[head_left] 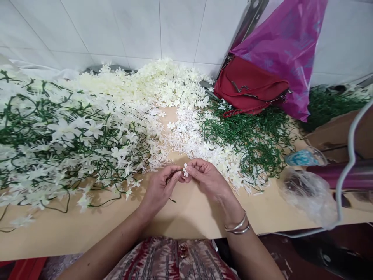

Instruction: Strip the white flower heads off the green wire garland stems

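Note:
Close together over the front of the table, my two hands meet at a small white artificial flower. My left hand is closed in a pinch on a thin green plastic stem, whose loose end hangs below the fingers. Thumb and fingers of my right hand pinch the white flower at the stem's tip. Just beyond the hands lie loose white petal pieces. To the left spreads a big heap of white flowers on green stems. Bare green stems are piled on the right.
Cream blossoms are heaped against the tiled wall. A red handbag and a purple plastic bag stand behind the stems. At the right are a clear plastic bag, a cardboard box and a grey cable.

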`<state>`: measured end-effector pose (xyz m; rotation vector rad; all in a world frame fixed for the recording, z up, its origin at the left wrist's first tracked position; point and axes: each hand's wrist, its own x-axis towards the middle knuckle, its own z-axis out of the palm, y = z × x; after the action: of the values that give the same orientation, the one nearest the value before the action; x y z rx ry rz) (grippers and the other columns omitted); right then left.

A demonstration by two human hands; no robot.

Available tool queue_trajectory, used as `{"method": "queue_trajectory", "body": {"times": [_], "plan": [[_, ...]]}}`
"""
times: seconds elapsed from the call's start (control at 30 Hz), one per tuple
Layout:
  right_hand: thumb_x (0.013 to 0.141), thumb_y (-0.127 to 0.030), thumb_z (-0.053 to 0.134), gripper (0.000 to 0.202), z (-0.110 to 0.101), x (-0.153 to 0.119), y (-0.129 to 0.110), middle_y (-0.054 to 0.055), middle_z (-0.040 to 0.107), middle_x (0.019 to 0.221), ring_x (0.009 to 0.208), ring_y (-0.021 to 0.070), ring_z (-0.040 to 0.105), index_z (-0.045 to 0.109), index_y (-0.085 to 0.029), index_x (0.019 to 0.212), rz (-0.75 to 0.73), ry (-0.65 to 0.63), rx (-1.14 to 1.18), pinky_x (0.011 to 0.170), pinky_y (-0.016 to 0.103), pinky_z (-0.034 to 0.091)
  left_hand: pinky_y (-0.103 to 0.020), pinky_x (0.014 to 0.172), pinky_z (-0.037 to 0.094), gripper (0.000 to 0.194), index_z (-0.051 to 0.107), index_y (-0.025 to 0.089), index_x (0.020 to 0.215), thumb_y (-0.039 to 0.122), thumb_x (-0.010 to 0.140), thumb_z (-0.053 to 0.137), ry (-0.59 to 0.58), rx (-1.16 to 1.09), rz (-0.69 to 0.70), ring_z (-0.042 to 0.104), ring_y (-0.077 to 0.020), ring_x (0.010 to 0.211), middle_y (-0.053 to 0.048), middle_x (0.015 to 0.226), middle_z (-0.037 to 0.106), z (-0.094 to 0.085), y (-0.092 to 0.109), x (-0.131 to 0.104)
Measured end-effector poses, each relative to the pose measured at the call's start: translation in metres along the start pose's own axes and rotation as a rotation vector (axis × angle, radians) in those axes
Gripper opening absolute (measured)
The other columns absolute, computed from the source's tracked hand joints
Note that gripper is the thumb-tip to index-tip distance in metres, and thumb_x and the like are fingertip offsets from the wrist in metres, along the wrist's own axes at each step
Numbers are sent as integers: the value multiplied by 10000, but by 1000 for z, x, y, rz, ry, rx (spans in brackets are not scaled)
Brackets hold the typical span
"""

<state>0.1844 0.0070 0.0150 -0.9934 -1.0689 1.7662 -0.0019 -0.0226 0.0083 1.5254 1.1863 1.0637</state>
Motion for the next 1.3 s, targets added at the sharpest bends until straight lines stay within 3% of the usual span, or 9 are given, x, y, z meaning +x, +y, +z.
{"method": "queue_trajectory", "body": {"times": [0.23, 0.43, 0.7, 0.93, 1.3], "plan": [[782, -436, 907, 279, 3, -1, -1, -36, 711, 684, 651, 123, 657, 743, -220, 847, -17, 6, -11, 742, 288, 551, -292, 785, 559, 184, 717, 202, 1051, 345, 1035, 603, 34, 33, 20, 753, -183, 812, -30, 863, 800, -2, 1, -1], [743, -472, 916, 328, 9, -2, -5, -17, 712, 695, 657, 146, 648, 725, -216, 821, -7, 61, -71, 696, 297, 543, -295, 828, 551, 206, 700, 200, 1020, 356, 1058, 570, -6, -26, -4, 740, -182, 862, -33, 901, 794, -3, -3, -1], [826, -389, 839, 216, 12, -3, 1, -36, 589, 685, 631, 124, 476, 721, -210, 801, -140, 148, -238, 608, 275, 380, -285, 806, 524, 210, 698, 208, 993, 370, 1052, 578, 2, -57, -48, 712, -169, 825, -9, 847, 770, -5, -8, -1], [827, -298, 817, 141, 13, -3, 3, -15, 621, 782, 713, 141, 531, 709, -214, 792, -208, 148, -262, 670, 286, 415, -277, 781, 509, 214, 712, 201, 936, 357, 1029, 598, 10, -117, -75, 693, -164, 795, -2, 792, 753, -5, -4, 0], [834, -312, 795, 154, 17, -1, 5, -18, 636, 762, 690, 139, 528, 694, -213, 775, -188, 169, -306, 665, 286, 416, -277, 767, 501, 230, 704, 205, 948, 371, 1042, 576, -18, -43, -34, 701, -165, 780, -4, 786, 747, -7, -9, 2]]}}
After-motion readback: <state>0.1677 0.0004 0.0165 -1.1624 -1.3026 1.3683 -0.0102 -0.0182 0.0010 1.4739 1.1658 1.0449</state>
